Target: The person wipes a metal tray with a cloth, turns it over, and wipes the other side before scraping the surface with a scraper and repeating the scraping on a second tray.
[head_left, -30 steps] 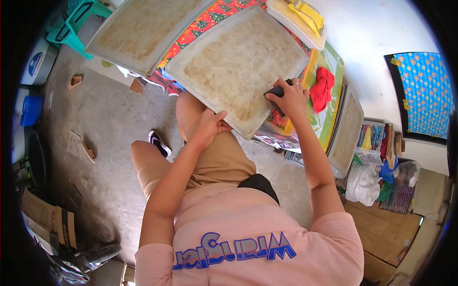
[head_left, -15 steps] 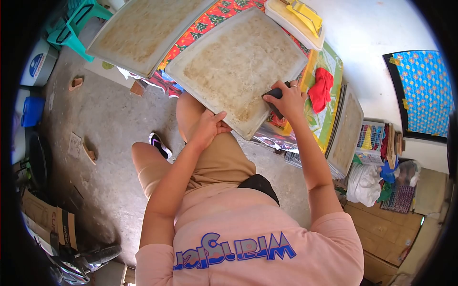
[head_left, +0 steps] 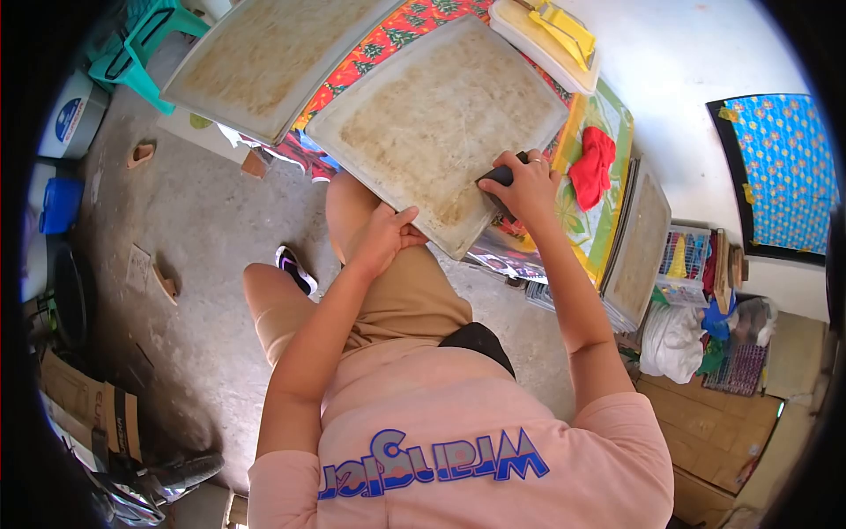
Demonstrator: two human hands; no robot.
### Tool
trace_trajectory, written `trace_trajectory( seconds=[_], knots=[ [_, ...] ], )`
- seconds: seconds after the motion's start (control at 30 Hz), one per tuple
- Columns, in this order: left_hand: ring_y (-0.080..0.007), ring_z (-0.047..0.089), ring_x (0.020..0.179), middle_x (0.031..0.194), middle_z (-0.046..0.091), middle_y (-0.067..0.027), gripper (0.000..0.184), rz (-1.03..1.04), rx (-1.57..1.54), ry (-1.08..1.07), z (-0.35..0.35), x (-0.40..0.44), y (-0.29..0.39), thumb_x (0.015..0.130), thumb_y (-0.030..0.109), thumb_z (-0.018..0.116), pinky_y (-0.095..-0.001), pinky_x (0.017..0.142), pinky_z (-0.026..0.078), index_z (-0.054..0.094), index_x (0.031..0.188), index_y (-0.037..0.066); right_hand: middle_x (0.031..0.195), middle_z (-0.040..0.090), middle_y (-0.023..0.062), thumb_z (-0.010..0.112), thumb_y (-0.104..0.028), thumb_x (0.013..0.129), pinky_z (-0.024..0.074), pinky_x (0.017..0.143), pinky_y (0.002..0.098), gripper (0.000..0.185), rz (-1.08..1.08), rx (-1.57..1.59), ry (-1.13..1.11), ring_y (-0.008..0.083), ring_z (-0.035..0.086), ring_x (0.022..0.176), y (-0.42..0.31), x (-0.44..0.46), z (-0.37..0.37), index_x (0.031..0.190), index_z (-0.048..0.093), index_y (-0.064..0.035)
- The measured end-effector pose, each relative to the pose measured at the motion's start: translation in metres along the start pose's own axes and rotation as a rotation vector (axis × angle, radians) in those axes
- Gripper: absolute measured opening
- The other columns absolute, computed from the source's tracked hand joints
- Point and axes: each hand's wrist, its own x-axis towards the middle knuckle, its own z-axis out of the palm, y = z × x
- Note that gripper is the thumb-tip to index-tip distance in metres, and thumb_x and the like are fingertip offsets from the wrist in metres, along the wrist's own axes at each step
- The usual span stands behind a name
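A flat grey tray with brown stains lies tilted in front of me, its near corner reaching over my thigh. My left hand grips the near left edge, thumb on top and fingers underneath. In my right hand is a black block-like scraper, pressed against the tray's right edge near the close corner. My fingers hide part of the scraper, so its exact kind is unclear. To the right of that hand, a red cloth lies crumpled on the green and yellow table cover.
A second stained tray rests at the upper left. Beyond my tray sits a white tub with a yellow item on it. More trays lean at the right, near baskets and a white bag. A green chair stands far left.
My right hand and the black scraper have shifted slightly left along the tray's right edge. My left hand and the tray stay in place.
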Motion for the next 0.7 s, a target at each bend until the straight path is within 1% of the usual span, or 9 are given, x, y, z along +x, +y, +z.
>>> trace_trajectory(
  seconds=[0.07, 0.17, 0.27, 0.37, 0.4, 0.5, 0.6, 0.7],
  knots=[
    [-0.0218, 0.067, 0.084, 0.105, 0.065, -0.0138, 0.034, 0.002, 0.003, 0.002, 0.002, -0.001, 0.002, 0.097, 0.017, 0.055, -0.0383, 0.077, 0.059, 0.047, 0.125, -0.001, 0.108, 0.058, 0.0135, 0.080, -0.048, 0.067, 0.0358, 0.085, 0.0459, 0.041, 0.037, 0.014, 0.042, 0.0314, 0.056, 0.106, 0.007, 0.005, 0.003, 0.098, 0.068, -0.0246],
    [-0.0219, 0.068, 0.084, 0.104, 0.066, -0.0140, 0.033, 0.004, -0.010, 0.003, 0.001, -0.001, 0.001, 0.097, 0.017, 0.055, -0.0382, 0.077, 0.059, 0.048, 0.124, -0.001, 0.107, 0.059, 0.0136, 0.080, -0.048, 0.067, 0.0359, 0.084, 0.0454, 0.041, -0.009, 0.015, -0.033, 0.0310, 0.056, 0.105, 0.007, 0.005, 0.006, 0.098, 0.068, -0.0246],
    [-0.0216, 0.067, 0.083, 0.104, 0.065, -0.0138, 0.032, 0.006, -0.014, -0.008, 0.002, -0.001, 0.001, 0.098, 0.017, 0.055, -0.0381, 0.077, 0.058, 0.048, 0.124, -0.001, 0.106, 0.059, 0.0136, 0.079, -0.049, 0.067, 0.0360, 0.083, 0.0455, 0.041, -0.052, -0.028, -0.022, 0.0311, 0.056, 0.105, -0.004, 0.000, -0.001, 0.098, 0.068, -0.0245],
    [-0.0215, 0.067, 0.083, 0.103, 0.065, -0.0135, 0.032, -0.014, -0.008, -0.002, 0.001, -0.001, 0.002, 0.098, 0.017, 0.054, -0.0383, 0.076, 0.058, 0.048, 0.124, -0.001, 0.108, 0.059, 0.0137, 0.079, -0.050, 0.067, 0.0362, 0.083, 0.0455, 0.041, 0.114, -0.004, -0.072, 0.0309, 0.056, 0.105, 0.008, 0.011, -0.003, 0.098, 0.068, -0.0248],
    [-0.0214, 0.067, 0.083, 0.102, 0.065, -0.0135, 0.032, -0.006, -0.006, 0.001, 0.001, -0.002, 0.003, 0.098, 0.017, 0.054, -0.0384, 0.076, 0.058, 0.048, 0.123, -0.001, 0.105, 0.060, 0.0136, 0.079, -0.051, 0.067, 0.0363, 0.082, 0.0451, 0.041, 0.089, -0.010, -0.069, 0.0308, 0.055, 0.105, 0.006, 0.009, -0.005, 0.097, 0.068, -0.0251],
    [-0.0214, 0.067, 0.082, 0.101, 0.065, -0.0133, 0.031, 0.000, -0.003, 0.007, 0.004, -0.004, 0.005, 0.098, 0.017, 0.054, -0.0387, 0.076, 0.058, 0.048, 0.122, -0.002, 0.104, 0.061, 0.0140, 0.079, -0.051, 0.067, 0.0364, 0.082, 0.0452, 0.042, -0.054, -0.049, -0.051, 0.0309, 0.055, 0.107, -0.004, -0.003, -0.004, 0.098, 0.068, -0.0249],
    [-0.0216, 0.067, 0.082, 0.101, 0.065, -0.0131, 0.031, -0.003, -0.015, 0.006, 0.005, -0.003, 0.004, 0.098, 0.017, 0.054, -0.0388, 0.076, 0.058, 0.049, 0.122, -0.002, 0.106, 0.061, 0.0146, 0.079, -0.052, 0.067, 0.0366, 0.083, 0.0456, 0.043, 0.041, -0.001, -0.009, 0.0315, 0.055, 0.108, 0.009, 0.003, -0.002, 0.099, 0.068, -0.0250],
    [-0.0218, 0.067, 0.082, 0.101, 0.065, -0.0131, 0.031, -0.009, -0.019, 0.001, 0.000, -0.001, 0.001, 0.098, 0.017, 0.054, -0.0387, 0.076, 0.058, 0.049, 0.123, -0.001, 0.112, 0.059, 0.0152, 0.079, -0.051, 0.066, 0.0362, 0.085, 0.0454, 0.043, 0.121, -0.003, -0.103, 0.0316, 0.055, 0.110, 0.009, 0.006, -0.006, 0.100, 0.068, -0.0259]
  ],
)
